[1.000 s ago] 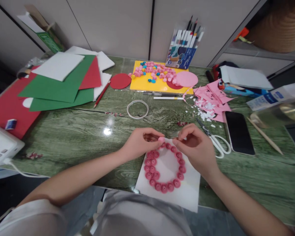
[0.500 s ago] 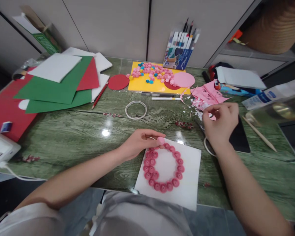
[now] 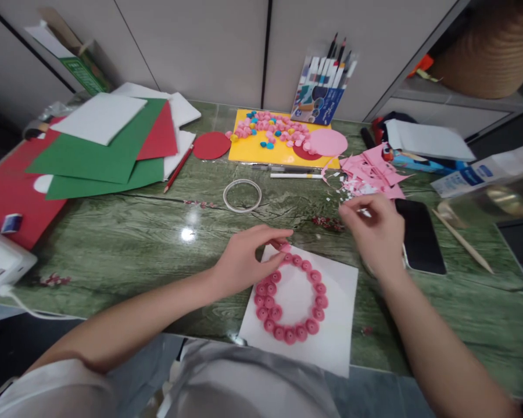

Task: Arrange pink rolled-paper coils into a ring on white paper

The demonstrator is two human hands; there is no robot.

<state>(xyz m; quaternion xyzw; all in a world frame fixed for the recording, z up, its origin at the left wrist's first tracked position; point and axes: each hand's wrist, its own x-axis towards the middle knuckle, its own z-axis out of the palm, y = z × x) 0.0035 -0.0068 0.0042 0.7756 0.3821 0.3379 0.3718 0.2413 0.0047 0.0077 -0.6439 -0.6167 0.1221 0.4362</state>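
Note:
A ring of pink quilled paper coils (image 3: pixel 290 332) lies on a white square sheet (image 3: pixel 337 316), doubled in part along its left side. My left hand (image 3: pixel 244 255) is at the sheet's top left corner. Between its thumb and fingertips is a lighter pink paper coil (image 3: pixel 286 248), partly covered by the fingers. To the right of the sheet, my right hand (image 3: pixel 372 232) hovers over the table with thumb and forefinger pinched together. Whatever is in that pinch, if anything, is too small to make out. Behind its wrist, a round pale loop is mostly hidden.
A white ring (image 3: pixel 224 200) lies mid-table. Coils cover a yellow sheet (image 3: pixel 248 154) beside a marker pack (image 3: pixel 316 98). Pink scraps (image 3: pixel 372 168), a phone (image 3: pixel 422 238) and a wooden stick (image 3: pixel 462 241) are right; green sheets (image 3: pixel 91 151) and a red pencil (image 3: pixel 178 168) left.
My right hand has moved left and slightly down, away from the scraps, uncovering more of the phone. My left thumb and forefinger have spread a little around the light pink coil.

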